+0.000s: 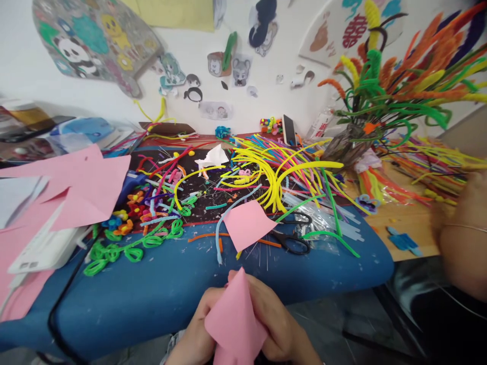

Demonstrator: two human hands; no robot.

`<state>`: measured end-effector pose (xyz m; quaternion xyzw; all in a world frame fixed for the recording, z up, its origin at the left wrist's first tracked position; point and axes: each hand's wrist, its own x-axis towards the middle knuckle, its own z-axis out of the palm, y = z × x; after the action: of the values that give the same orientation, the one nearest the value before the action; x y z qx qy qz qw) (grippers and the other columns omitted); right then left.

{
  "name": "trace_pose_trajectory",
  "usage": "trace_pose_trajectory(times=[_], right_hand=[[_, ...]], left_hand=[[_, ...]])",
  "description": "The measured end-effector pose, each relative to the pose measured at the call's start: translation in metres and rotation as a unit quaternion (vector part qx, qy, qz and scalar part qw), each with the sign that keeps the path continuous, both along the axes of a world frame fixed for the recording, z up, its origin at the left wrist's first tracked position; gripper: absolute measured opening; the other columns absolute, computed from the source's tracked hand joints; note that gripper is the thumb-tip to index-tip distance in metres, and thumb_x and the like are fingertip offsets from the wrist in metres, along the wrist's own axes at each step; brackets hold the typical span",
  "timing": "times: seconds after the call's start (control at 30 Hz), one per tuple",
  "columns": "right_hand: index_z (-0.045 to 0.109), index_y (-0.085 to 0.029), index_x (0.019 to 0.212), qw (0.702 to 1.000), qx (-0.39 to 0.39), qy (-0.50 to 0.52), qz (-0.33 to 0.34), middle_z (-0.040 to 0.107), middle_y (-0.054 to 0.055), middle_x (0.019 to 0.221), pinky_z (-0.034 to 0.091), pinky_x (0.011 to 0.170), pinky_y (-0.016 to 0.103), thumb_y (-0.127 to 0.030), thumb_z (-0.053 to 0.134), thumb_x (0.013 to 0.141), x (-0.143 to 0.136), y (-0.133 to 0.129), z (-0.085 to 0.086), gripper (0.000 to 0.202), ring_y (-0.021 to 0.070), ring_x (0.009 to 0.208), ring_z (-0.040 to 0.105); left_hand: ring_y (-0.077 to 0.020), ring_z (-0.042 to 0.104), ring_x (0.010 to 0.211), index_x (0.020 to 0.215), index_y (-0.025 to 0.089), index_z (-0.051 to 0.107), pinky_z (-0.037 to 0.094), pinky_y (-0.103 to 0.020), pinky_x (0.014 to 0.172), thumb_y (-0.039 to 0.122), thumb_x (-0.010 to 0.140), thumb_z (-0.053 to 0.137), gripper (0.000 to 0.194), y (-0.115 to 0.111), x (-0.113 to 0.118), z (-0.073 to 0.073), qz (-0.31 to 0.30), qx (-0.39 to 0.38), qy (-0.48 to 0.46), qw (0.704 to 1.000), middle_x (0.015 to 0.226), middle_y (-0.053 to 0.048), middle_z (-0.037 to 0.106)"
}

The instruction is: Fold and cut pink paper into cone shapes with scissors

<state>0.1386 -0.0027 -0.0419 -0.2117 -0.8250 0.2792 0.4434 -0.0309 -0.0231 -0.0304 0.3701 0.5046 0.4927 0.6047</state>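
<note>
Low at the front edge of the table, a piece of pink paper (232, 314) is held up between both hands, its top folded to a point. My left hand (201, 324) closes on its left side, and my right hand (272, 317) grips the right side. Most fingertips are hidden behind the paper. Just beyond the hands, a pink paper square (249, 225) lies on the table, partly over a pair of black scissors (292, 243). An orange pipe cleaner (207, 235) and a light blue pipe cleaner (219, 233) lie beside the square.
Yellow pipe cleaners (272, 187) and other colours cover the dark mat. Looped green pipe cleaners (133, 248) lie left, near a white power strip (49, 243) and large pink sheets (95, 187). A glass vase (342, 144) stands right. Another person's arm (464, 238) is at the right edge.
</note>
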Motion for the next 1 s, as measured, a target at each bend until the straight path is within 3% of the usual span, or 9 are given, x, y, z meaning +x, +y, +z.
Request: trace_pose_trajectory(times=[0.13,0.27,0.37,0.47,0.57,0.7,0.8,0.93,1.0], right_hand=[[0.016,-0.016,0.155,1.000,0.019,0.002,-0.022,0.047,0.015,0.147,0.042,0.110,0.044,-0.028,0.039,0.094,0.002,0.001,-0.008,0.066,0.0250,0.139,0.042],[0.014,-0.014,0.155,0.999,0.037,-0.017,-0.034,0.047,0.016,0.147,0.041,0.111,0.044,-0.030,0.037,0.097,0.003,0.000,-0.004,0.065,0.0243,0.140,0.040],[0.013,-0.013,0.155,0.997,0.052,-0.042,-0.050,0.046,0.017,0.148,0.042,0.111,0.047,-0.028,0.036,0.097,0.003,-0.001,0.000,0.064,0.0261,0.140,0.039],[0.017,-0.010,0.155,0.993,0.063,-0.061,-0.080,0.048,0.018,0.147,0.044,0.109,0.050,-0.022,0.035,0.096,0.002,-0.003,0.000,0.062,0.0272,0.140,0.039],[0.018,-0.009,0.154,0.989,0.092,-0.064,-0.098,0.049,0.020,0.145,0.046,0.107,0.052,-0.016,0.032,0.096,0.000,-0.004,-0.001,0.061,0.0274,0.141,0.038],[0.018,-0.009,0.154,0.986,0.117,-0.049,-0.111,0.051,0.020,0.144,0.048,0.105,0.052,-0.019,0.033,0.098,-0.001,-0.003,-0.001,0.059,0.0273,0.141,0.039],[0.017,-0.008,0.154,0.987,0.115,-0.046,-0.106,0.050,0.020,0.145,0.046,0.107,0.051,-0.020,0.033,0.098,-0.001,-0.003,-0.002,0.060,0.0272,0.141,0.038],[0.013,-0.008,0.155,0.990,0.106,-0.032,-0.091,0.047,0.020,0.147,0.046,0.107,0.051,-0.020,0.035,0.097,-0.003,-0.004,-0.001,0.063,0.0272,0.141,0.038],[0.011,-0.009,0.155,0.989,0.106,-0.015,-0.098,0.046,0.020,0.148,0.046,0.106,0.050,-0.021,0.036,0.097,-0.004,-0.005,0.002,0.064,0.0263,0.141,0.039]], left_hand=[[-0.0105,0.045,0.047,0.054,0.016,0.068,0.046,-0.023,0.047,0.063,0.057,0.080,0.049,0.000,0.001,-0.001,-0.023,-0.015,-0.006,1.000,0.052,-0.001,0.060],[-0.0138,0.052,0.049,0.054,0.018,0.066,0.049,-0.024,0.049,0.057,0.070,0.071,0.043,0.007,0.008,0.007,-0.081,0.102,0.055,0.990,0.052,-0.001,0.061],[-0.0158,0.064,0.062,0.084,0.021,0.071,0.053,-0.023,0.058,0.032,0.076,0.070,0.013,0.011,0.010,0.007,0.017,0.229,0.170,0.958,0.073,0.000,0.071],[-0.0155,0.068,0.075,0.101,0.023,0.067,0.055,-0.023,0.068,0.016,0.078,0.066,0.024,0.010,0.008,0.000,0.137,0.327,0.251,0.901,0.088,0.000,0.073],[-0.0164,0.068,0.079,0.102,0.023,0.069,0.054,-0.024,0.071,0.013,0.083,0.059,0.023,0.004,0.010,-0.002,0.143,0.397,0.264,0.867,0.091,-0.001,0.074],[-0.0164,0.065,0.068,0.089,0.024,0.071,0.051,-0.025,0.063,0.026,0.083,0.064,0.009,-0.002,0.020,0.007,0.154,0.294,0.198,0.922,0.081,0.001,0.072],[-0.0141,0.060,0.057,0.081,0.025,0.072,0.049,-0.023,0.055,0.038,0.081,0.067,0.014,-0.002,0.022,0.012,0.113,0.229,0.125,0.959,0.069,0.002,0.070],[-0.0158,0.065,0.057,0.076,0.022,0.074,0.051,-0.022,0.054,0.042,0.076,0.072,0.020,0.003,0.013,0.009,0.014,0.205,0.066,0.977,0.067,-0.001,0.072],[-0.0179,0.067,0.059,0.077,0.022,0.074,0.053,-0.023,0.055,0.045,0.076,0.073,0.023,0.004,0.008,0.007,-0.008,0.195,0.042,0.980,0.070,-0.003,0.074]])
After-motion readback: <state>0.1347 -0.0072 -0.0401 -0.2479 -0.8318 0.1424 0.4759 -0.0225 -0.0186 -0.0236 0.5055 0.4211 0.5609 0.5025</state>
